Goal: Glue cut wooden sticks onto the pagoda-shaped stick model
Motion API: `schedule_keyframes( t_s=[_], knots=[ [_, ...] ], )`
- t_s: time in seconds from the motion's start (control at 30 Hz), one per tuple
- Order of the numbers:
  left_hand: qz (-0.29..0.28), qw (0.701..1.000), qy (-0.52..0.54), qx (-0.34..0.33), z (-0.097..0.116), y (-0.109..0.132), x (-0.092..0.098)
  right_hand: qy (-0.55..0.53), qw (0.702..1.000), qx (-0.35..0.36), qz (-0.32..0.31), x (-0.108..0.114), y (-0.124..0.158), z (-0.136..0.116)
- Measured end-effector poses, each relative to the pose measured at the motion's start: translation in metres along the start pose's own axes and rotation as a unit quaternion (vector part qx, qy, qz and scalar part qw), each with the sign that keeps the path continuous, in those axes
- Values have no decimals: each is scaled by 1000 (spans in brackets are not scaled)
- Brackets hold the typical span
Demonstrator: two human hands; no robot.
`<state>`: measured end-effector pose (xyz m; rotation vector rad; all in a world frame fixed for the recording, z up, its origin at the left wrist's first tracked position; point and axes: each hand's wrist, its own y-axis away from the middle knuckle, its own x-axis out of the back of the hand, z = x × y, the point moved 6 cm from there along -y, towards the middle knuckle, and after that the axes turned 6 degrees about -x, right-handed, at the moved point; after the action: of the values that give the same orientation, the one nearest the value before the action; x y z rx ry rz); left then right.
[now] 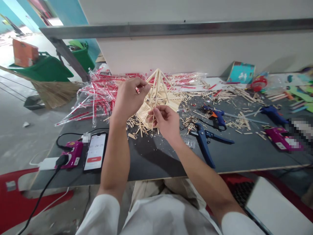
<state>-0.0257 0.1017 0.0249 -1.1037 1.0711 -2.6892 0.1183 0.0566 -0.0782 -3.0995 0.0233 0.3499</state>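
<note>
A small house-like model of thin wooden sticks [158, 94] stands on the dark table [151, 160], its peaked frame pointing up. My left hand [129, 98] is closed beside the model's upper left, fingertips pinched on a short stick at the frame. My right hand [165, 122] is closed at the model's lower front, pinching a stick that stands against the base. Loose stick offcuts [137, 125] lie scattered around the model.
Clear wrappers with red print [97, 94] pile at the back left. Blue cutters [204, 142] and a blue glue gun [217, 116] lie to the right. A phone [95, 156] and a magenta device [72, 155] sit near the front left. Green bins [46, 68] stand on the floor.
</note>
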Motion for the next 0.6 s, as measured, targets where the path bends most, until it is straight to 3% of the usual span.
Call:
schedule_keyframes(
  t_s=[0.23,0.6],
  knots=[
    [-29,1000,6,8,-4,0,-5,16,999,-42,-16,-4,-1,9],
    [-71,997,41,2,-5,0,-11,11,999,-49,-10,-13,0,2]
  ],
)
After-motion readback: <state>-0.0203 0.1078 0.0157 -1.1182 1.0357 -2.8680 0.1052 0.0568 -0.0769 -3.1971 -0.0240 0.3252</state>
